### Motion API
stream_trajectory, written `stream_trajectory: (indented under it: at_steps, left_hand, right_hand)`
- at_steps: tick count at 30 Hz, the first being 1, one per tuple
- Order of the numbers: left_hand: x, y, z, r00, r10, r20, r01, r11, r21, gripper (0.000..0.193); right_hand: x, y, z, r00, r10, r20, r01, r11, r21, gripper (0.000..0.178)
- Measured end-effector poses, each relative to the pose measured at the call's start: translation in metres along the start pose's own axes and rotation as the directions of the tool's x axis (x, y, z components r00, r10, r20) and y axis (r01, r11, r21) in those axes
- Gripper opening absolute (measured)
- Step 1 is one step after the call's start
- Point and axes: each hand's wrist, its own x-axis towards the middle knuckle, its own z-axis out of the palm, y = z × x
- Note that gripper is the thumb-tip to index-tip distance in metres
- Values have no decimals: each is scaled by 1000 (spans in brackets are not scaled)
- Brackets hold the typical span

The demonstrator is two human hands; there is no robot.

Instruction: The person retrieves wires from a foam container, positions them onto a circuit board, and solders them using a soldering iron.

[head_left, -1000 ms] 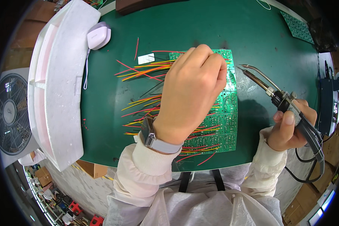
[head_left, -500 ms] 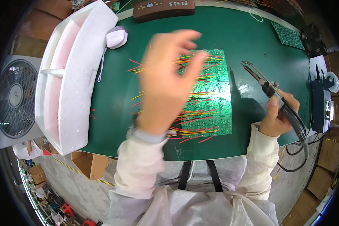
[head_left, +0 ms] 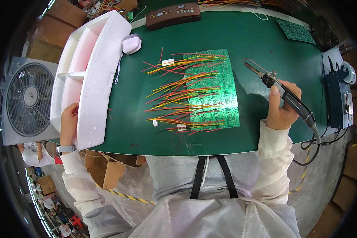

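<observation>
My right hand (head_left: 282,107) is closed round a soldering iron (head_left: 269,81) with a thin curved metal tube along its tip. The iron is raised over the bench, its tip pointing left toward a panel of green circuit boards (head_left: 214,91). Rows of red, yellow and black wires (head_left: 178,92) lie across the panel and stick out past its left side. My left hand (head_left: 69,121) reaches into the near compartment of a white foam tray (head_left: 95,95). Its fingers are curled together, and the tray wall partly hides them, so anything between them is out of sight.
White connectors (head_left: 167,62) sit among the wires. A lilac case (head_left: 131,44) with a strap lies by the tray, a brown pencil case (head_left: 173,16) at the back. Another green board (head_left: 295,31) and a soldering station (head_left: 337,99) are at right; a fan (head_left: 29,96) stands at left.
My left hand has moved from above the circuit boards leftward and down into the foam tray, uncovering the wires. My right hand still holds the soldering iron. The whole view has shifted slightly.
</observation>
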Motion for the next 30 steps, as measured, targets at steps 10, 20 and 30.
stream_trajectory:
  at_steps: [10,20,30]
  left_hand:
    - [4,15,10,994,54,-98,-58,997,-41,11]
    - [5,-19,-18,998,37,57,-34,998,-61,28]
    - [1,-12,-15,996,-15,85,15,1000,9,15]
  right_hand:
    - [-2,0,0,1000,-4,-30,5,999,36,19]
    - [0,-3,1,1000,26,17,-27,998,51,19]
    - [-4,1,-3,997,68,20,-69,997,44,20]
